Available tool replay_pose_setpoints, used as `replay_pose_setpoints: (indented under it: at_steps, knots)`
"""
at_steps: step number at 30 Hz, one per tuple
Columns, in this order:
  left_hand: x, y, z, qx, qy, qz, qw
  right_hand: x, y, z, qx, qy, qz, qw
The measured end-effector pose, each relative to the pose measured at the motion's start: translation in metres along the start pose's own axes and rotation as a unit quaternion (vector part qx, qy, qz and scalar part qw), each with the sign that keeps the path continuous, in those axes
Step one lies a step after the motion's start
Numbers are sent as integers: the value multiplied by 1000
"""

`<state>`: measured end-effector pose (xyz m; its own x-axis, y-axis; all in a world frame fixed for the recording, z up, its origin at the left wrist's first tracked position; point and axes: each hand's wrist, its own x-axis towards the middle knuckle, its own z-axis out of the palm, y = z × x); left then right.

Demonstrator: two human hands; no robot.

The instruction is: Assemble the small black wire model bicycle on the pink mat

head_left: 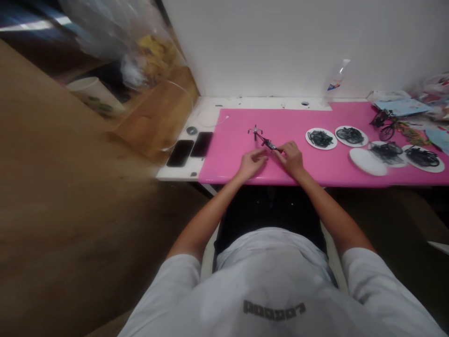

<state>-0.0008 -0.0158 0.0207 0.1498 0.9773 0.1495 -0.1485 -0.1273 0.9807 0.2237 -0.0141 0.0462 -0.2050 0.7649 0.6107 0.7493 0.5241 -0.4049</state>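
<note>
Now, the miniature bicycle frame [268,143] sits over the pink-covered tabletop [235,159], its near end pinched in the right hand [291,158]'s grip, while the left hand [251,164] curls just beside it, its grip too unclear to tell. Rightward wait plates of dark parts [320,139]; leftward, two dark phones [180,153] lie side by side.

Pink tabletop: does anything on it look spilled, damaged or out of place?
Nothing looks clearly spilled or damaged. One mild oddity: a plain-looking white plate crowds the plate of dark parts just right of it, and blur hides whether they overlap. The other plates also hold dark parts, so the plain one stands out.
</note>
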Motion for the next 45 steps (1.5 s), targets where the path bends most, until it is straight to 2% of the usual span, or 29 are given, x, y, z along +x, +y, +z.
replay_pose_setpoints:
  at_steps: [3,5,11,18,20,24,28,31,37,45]
  knots:
    - [-4,9,1,-25,-44,-9,999,0,0,-1,-2,-28,-16,999]
    - [-5,14,2,-27,-48,-13,998,0,0,-1,-2,-36,-36,999]
    - [-4,14,4,-26,-4,-32,999,-1,-3,0,-4,-96,-64,993]
    - [-1,5,4,-17,34,-21,999,-1,-6,-1,1,-114,-96,989]
    - [1,3,3,-13,45,-20,999,0,-7,-2,-1,-96,-69,993]
    - [6,-1,3,-56,61,-36,996,3,-8,-2,-12,-42,39,998]
    - [8,-2,2,-71,82,-45,993,5,-7,2,-4,-38,82,996]
    - [8,-1,2,-72,87,-46,992,5,-4,5,-18,-56,80,995]
    - [9,0,3,-76,93,-47,992,3,4,11,-16,-121,31,992]
    - [9,-2,3,-86,93,-41,991,3,5,11,-50,-145,19,988]
